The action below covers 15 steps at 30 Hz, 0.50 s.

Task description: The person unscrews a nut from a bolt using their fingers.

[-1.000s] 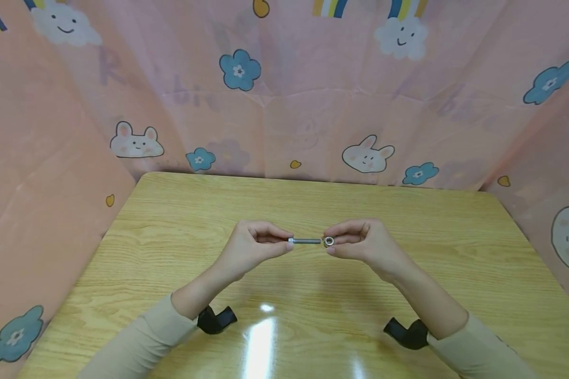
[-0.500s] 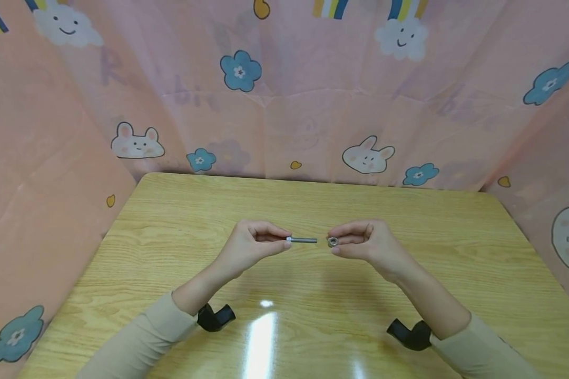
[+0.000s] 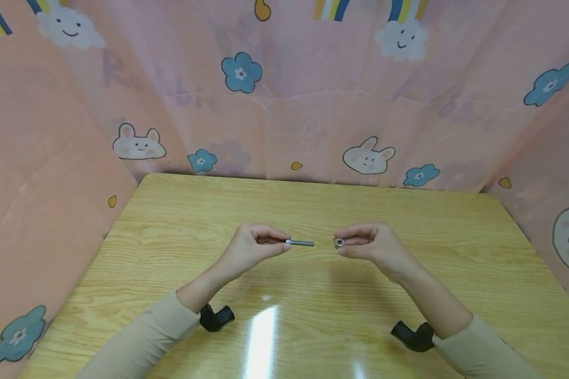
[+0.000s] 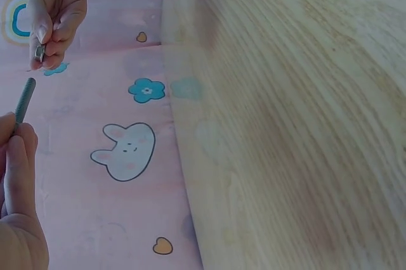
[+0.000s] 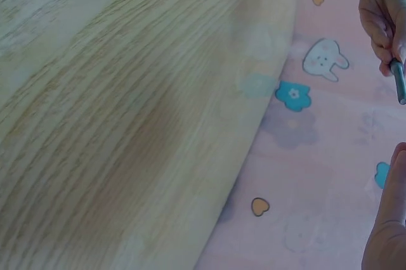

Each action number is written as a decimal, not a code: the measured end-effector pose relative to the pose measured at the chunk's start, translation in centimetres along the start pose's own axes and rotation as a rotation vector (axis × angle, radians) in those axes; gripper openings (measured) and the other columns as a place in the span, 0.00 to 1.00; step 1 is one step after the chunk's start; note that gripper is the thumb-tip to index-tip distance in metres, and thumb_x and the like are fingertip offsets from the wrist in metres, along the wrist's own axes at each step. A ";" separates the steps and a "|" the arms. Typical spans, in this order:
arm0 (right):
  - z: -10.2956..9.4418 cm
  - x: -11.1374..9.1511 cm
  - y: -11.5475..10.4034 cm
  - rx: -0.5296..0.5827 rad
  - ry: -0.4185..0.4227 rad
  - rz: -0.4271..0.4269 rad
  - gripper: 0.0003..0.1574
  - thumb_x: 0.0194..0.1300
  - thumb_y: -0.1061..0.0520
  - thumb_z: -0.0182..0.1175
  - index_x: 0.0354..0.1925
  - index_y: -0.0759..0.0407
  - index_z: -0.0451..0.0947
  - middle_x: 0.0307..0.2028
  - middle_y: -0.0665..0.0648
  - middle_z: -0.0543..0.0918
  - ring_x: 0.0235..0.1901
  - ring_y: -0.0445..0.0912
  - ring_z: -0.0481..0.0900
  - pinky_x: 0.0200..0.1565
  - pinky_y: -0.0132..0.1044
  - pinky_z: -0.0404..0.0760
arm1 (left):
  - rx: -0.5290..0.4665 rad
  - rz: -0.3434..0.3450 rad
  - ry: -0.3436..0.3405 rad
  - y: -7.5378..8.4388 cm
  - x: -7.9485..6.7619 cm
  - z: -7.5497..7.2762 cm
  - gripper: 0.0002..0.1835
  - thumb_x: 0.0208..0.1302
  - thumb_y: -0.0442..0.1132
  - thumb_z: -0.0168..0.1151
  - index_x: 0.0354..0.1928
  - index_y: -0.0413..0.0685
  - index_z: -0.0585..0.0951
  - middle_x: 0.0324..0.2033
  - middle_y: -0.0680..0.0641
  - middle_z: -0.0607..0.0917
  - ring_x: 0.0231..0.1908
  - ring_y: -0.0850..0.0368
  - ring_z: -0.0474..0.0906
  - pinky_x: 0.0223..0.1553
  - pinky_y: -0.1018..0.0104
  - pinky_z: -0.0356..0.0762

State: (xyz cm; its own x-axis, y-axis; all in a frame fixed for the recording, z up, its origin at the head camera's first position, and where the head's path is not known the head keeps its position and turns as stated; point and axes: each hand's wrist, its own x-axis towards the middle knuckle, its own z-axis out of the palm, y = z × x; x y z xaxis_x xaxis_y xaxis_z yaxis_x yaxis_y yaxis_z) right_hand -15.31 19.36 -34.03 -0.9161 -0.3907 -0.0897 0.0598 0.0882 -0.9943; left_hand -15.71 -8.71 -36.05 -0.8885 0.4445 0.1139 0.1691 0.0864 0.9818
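Note:
Between thumb and fingers, my left hand (image 3: 248,249) pinches a metal bolt (image 3: 302,243) by its head, the threaded shank pointing right. My right hand (image 3: 378,250) pinches a small metal nut (image 3: 339,242), its hole visible in the head view. A gap separates the bolt's tip from the nut, and both are held above the table. In the left wrist view the bolt's threads (image 4: 24,102) show clearly, with the nut (image 4: 40,52) beyond them. The right wrist view has the bolt (image 5: 398,82) at its right edge; the nut is out of sight there.
A wood-grained table (image 3: 294,210) lies under both hands, with a bright reflection near its front. Pink patterned cloth (image 3: 303,105) hangs behind it and at both sides. Black wrist-worn cameras (image 3: 216,318) stick out below the sleeves.
My right hand has moved right with the nut, and my left hand slightly left with the bolt. The gap between bolt tip and nut has widened.

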 end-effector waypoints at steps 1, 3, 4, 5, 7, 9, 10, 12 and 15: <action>-0.1 0.0 0.1 0.000 0.004 0.005 0.12 0.55 0.69 0.64 0.39 0.59 0.83 0.35 0.53 0.86 0.36 0.42 0.83 0.40 0.35 0.82 | 0.006 -0.001 0.000 -0.1 0.0 0.0 0.11 0.57 0.34 0.66 0.41 0.37 0.84 0.36 0.43 0.85 0.35 0.51 0.83 0.39 0.63 0.81; -0.3 0.1 0.4 0.001 0.010 0.015 0.12 0.55 0.69 0.64 0.39 0.59 0.83 0.35 0.54 0.86 0.36 0.42 0.83 0.40 0.34 0.82 | 0.014 -0.002 0.000 -0.4 0.1 0.0 0.11 0.57 0.34 0.66 0.41 0.37 0.84 0.36 0.44 0.85 0.35 0.51 0.83 0.39 0.63 0.81; -0.3 0.1 0.5 0.003 0.011 0.019 0.12 0.55 0.69 0.64 0.39 0.59 0.83 0.35 0.54 0.85 0.36 0.42 0.83 0.40 0.34 0.82 | 0.016 -0.001 0.000 -0.6 0.2 0.0 0.11 0.57 0.34 0.66 0.41 0.37 0.84 0.36 0.44 0.85 0.35 0.51 0.83 0.38 0.63 0.81; -0.4 0.1 0.6 0.004 0.012 0.019 0.12 0.55 0.69 0.64 0.39 0.59 0.83 0.35 0.54 0.85 0.36 0.42 0.83 0.40 0.34 0.82 | 0.017 0.000 0.000 -0.8 0.3 0.0 0.11 0.57 0.34 0.66 0.41 0.37 0.84 0.37 0.44 0.85 0.35 0.52 0.83 0.38 0.63 0.81; -0.5 0.2 0.9 0.016 0.007 0.017 0.12 0.55 0.70 0.64 0.40 0.62 0.82 0.35 0.54 0.85 0.36 0.41 0.83 0.40 0.34 0.82 | 0.015 0.001 0.001 -1.2 0.4 0.0 0.11 0.57 0.34 0.66 0.42 0.36 0.83 0.36 0.44 0.85 0.35 0.52 0.83 0.39 0.63 0.82; -0.6 0.3 1.2 0.031 0.000 0.020 0.12 0.55 0.70 0.63 0.40 0.63 0.82 0.35 0.54 0.85 0.36 0.41 0.83 0.40 0.33 0.82 | 0.013 0.002 0.004 -1.6 0.5 0.0 0.11 0.57 0.33 0.65 0.42 0.35 0.83 0.36 0.43 0.85 0.35 0.53 0.83 0.38 0.63 0.82; -0.6 0.4 1.3 0.037 -0.002 0.021 0.12 0.56 0.70 0.63 0.40 0.64 0.82 0.35 0.54 0.85 0.36 0.41 0.83 0.40 0.33 0.81 | 0.013 0.002 0.006 -1.8 0.5 0.0 0.11 0.57 0.33 0.65 0.42 0.34 0.83 0.36 0.43 0.85 0.35 0.54 0.83 0.38 0.63 0.82; -0.7 0.5 1.7 0.053 -0.004 0.032 0.12 0.56 0.71 0.62 0.40 0.64 0.82 0.35 0.54 0.85 0.36 0.41 0.83 0.41 0.32 0.81 | 0.015 -0.001 0.011 -2.1 0.6 0.1 0.12 0.57 0.33 0.66 0.42 0.33 0.83 0.36 0.42 0.85 0.34 0.54 0.83 0.38 0.64 0.82; -0.9 0.7 2.3 0.057 0.001 0.064 0.12 0.56 0.70 0.63 0.40 0.62 0.82 0.36 0.54 0.85 0.37 0.41 0.83 0.42 0.32 0.81 | 0.018 -0.008 0.017 -2.5 0.7 0.1 0.12 0.57 0.33 0.66 0.42 0.33 0.83 0.37 0.41 0.85 0.34 0.55 0.83 0.38 0.64 0.82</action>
State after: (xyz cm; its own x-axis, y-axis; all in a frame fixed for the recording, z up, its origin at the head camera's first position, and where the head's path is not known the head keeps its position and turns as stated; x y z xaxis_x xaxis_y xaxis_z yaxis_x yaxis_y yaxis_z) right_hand -16.19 20.10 -36.35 -0.9103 -0.3846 -0.1531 0.1406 0.0604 -0.9882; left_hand -16.74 -8.49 -38.42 -0.8970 0.4285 0.1086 0.1694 0.1062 0.9798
